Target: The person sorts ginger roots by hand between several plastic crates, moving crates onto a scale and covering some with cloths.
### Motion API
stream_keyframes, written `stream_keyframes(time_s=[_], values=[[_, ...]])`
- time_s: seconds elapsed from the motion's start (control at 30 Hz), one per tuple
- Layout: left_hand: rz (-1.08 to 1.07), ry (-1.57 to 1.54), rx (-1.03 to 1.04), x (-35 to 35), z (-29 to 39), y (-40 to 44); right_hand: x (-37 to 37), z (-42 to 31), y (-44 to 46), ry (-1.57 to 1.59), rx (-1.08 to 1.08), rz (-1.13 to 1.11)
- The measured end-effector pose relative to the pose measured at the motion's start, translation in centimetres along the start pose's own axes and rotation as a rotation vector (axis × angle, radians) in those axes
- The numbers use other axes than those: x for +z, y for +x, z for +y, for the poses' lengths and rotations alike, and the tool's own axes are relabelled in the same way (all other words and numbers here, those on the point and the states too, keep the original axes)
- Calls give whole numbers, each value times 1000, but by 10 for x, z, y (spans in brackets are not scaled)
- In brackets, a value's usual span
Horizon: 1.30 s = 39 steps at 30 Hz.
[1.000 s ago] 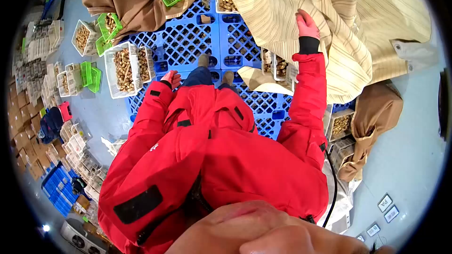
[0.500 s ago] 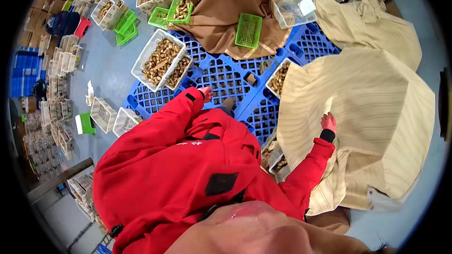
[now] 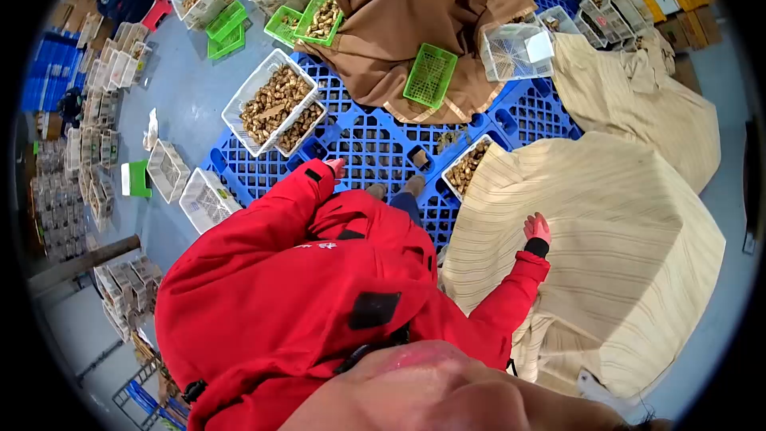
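My left hand [image 3: 337, 169] hangs by the red sleeve over the blue plastic pallet [image 3: 363, 144]. It is partly hidden by the cuff, looks loosely open and holds nothing I can see. Just beyond it stands a white crate [image 3: 239, 116] of brown, bulb-like pieces [image 3: 275, 104], with a second crate of them tucked alongside. My right hand [image 3: 537, 227] is at a beige striped cloth [image 3: 606, 223], fingers stretched out and apart. Whether it touches the cloth is unclear. The cloth drapes over a large stack and partly covers another filled white crate [image 3: 455, 183].
A brown cloth [image 3: 391, 24] covers a stack ahead, with a green basket [image 3: 431, 76] on it. A clear crate [image 3: 507, 52] sits to its right. Empty white crates [image 3: 207, 199] and a green-and-white box [image 3: 137, 179] stand on the floor at left. Stacked crates line the far left.
The view has shifted as I move, and both feet now show on the pallet. My right hand stays at the striped cloth, whose folds have shifted. My left hand has drawn slightly closer to me.
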<state>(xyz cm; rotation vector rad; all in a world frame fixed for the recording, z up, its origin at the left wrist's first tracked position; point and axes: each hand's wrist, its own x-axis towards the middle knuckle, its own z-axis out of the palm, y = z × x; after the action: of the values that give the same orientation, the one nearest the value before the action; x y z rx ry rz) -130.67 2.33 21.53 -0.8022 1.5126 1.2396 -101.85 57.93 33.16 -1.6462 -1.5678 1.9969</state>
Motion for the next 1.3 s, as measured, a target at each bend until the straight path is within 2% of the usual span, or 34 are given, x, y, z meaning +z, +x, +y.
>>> stream_keyframes(time_s=[0.03, 0.1, 0.13, 0.17, 0.2, 0.23, 0.27, 0.3, 0.33, 0.37, 0.4, 0.43, 0.47, 0.53, 0.57, 0.6, 0.63, 0.67, 0.73, 0.8, 0.83, 0.87, 0.9, 0.93, 0.97, 1.0, 1.03, 1.07, 1.1, 1.17, 1.23, 1.27, 1.3], values=[[-253, -124, -12, -5, 1, 10, 0, -4, 13, 27, 30, 1], [-773, -351, -19, -7, 23, 7, 5, -21, 42, 263, 202, -136], [-566, -424, -30, 1, 29, 5, 6, -21, 55, 310, 221, 41], [-361, -379, 32, 15, 38, 11, 2, -20, 70, 219, 164, -6], [-163, -310, 73, 30, 43, 18, -7, -18, 94, -16, 22, -104], [-51, -163, 1, 46, 60, -11, -16, -13, 110, -252, -122, -122], [-450, -303, 365, 28, 40, 45, -19, -11, 119, -270, -139, -101], [-412, -368, 221, 34, 40, 37, -19, -21, 124, 34, 45, -99], [-361, -430, 90, 46, 48, 20, -21, -15, 133, 93, 10, -28], [-184, -367, 63, 61, 47, 13, -35, -6, 154, 109, 18, -108], [-350, -44, 246, 38, 23, 59, -24, -19, 136, 15, 93, 40], [-451, 105, 306, 31, 16, 73, -32, -11, 145, -32, 103, -21], [-548, 245, 381, 24, 10, 87, -23, -5, 144, -22, 123, 97], [-437, 95, 218, 38, 34, 59, -23, 19, 157, 182, 182, 32], [-293, -15, 96, 38, 41, 53, -16, 33, 158, 245, 197, 23], [-81, 20, 81, 50, 49, 43, -10, 45, 155, 227, 215, -5], [131, 59, 71, 70, 56, 31, -49, 155, 221, 657, 231, -260], [127, 136, 103, 80, 62, 25, -83, 253, 281, 1037, 353, -518], [98, 299, 171, 80, 64, 38, -76, 275, 255, 1279, 554, -407], [-145, 548, 636, 70, 57, 69, -62, 266, 219, 1557, 677, -441], [-275, 666, 864, 57, 49, 87, -63, 272, 216, 1671, 817, -323], [-153, 957, 997, 24, 28, 146, -63, 277, 212, 1784, 947, -178], [-194, 781, 655, 53, 50, 118, -64, 283, 210, 1882, 1058, -14], [-158, 519, 297, 87, 76, 83, -63, 290, 211, 2079, 1227, 47], [-44, 297, 9, 127, 105, 42, -56, 280, 202, 1904, 1120, -81], [-53, 307, -39, 133, 109, 47, -48, 269, 193, 1721, 1011, -187], [-122, 358, -88, 131, 108, 56, -28, 228, 175, 1134, 629, -411], [-190, 367, -147, 135, 111, 59, -8, 194, 167, 960, 662, -192], [-256, 378, -209, 140, 116, 59, 11, 165, 161, 400, 529, -144], [-207, 428, -223, 155, 123, 58, 23, 188, 180, 300, 536, -90], [-174, 417, -232, 155, 120, 69, 42, 176, 185, 479, 497, -106], [-167, 384, -229, 150, 117, 81, 55, 175, 191, 268, 462, -79], [-159, 346, -223, 146, 113, 96, 67, 176, 201, 317, 460, -64]])
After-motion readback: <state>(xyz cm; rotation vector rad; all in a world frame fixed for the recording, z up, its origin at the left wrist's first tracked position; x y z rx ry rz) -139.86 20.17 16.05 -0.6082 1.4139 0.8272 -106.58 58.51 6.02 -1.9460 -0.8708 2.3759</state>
